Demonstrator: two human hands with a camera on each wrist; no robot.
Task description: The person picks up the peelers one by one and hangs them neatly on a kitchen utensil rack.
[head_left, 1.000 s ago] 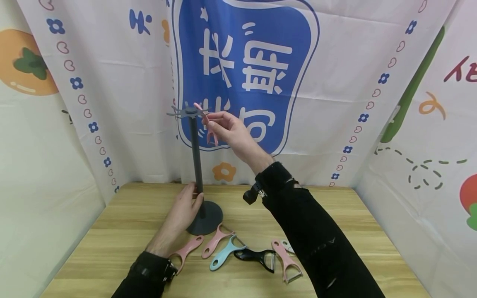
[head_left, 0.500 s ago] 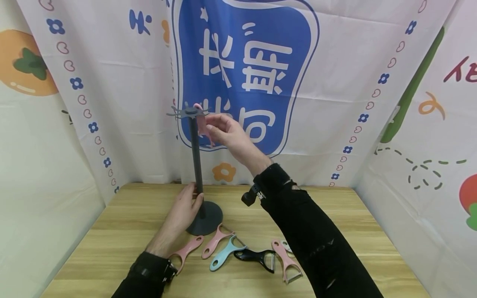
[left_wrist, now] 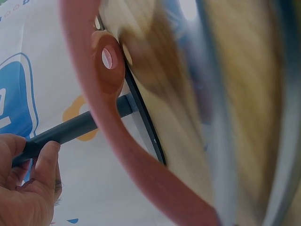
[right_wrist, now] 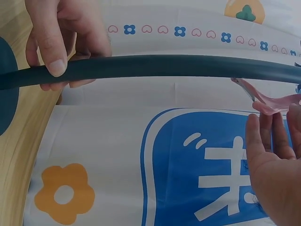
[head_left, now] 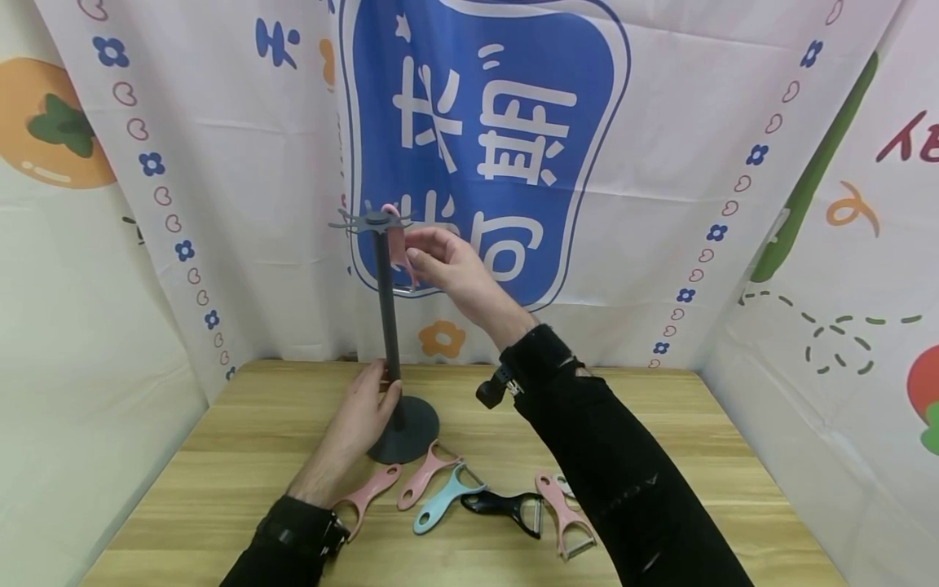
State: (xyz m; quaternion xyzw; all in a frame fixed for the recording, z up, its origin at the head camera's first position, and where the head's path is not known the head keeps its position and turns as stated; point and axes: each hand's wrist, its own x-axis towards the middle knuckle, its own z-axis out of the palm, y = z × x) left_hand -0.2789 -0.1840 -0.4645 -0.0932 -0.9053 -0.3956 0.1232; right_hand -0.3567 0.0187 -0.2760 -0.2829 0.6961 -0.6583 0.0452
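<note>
A dark grey stand has a round base (head_left: 418, 432), an upright pole (head_left: 386, 318) and a ring of hooks (head_left: 370, 220) on top. My left hand (head_left: 364, 408) grips the pole low down; the left wrist view shows thumb and fingers around it. Up at the hooks, a pink peeler (head_left: 396, 246) hangs blade down, its handle's holed end over a right-side hook. The fingertips of my right hand (head_left: 458, 269) pinch that peeler at its side; the right wrist view shows the fingers against its lower part (right_wrist: 273, 104).
On the wooden table (head_left: 645, 424) lie a light blue peeler (head_left: 443, 499), a black peeler (head_left: 502, 505) and several pink peelers (head_left: 563, 514). A pale peeler (head_left: 565, 484) is partly hidden by the right sleeve. A printed cloth (head_left: 279, 204) hangs behind.
One second ago the pink peeler slanted away from the pole in my right hand. Now it hangs straighter, closer to the pole, with its blade showing. My left hand has stayed put.
</note>
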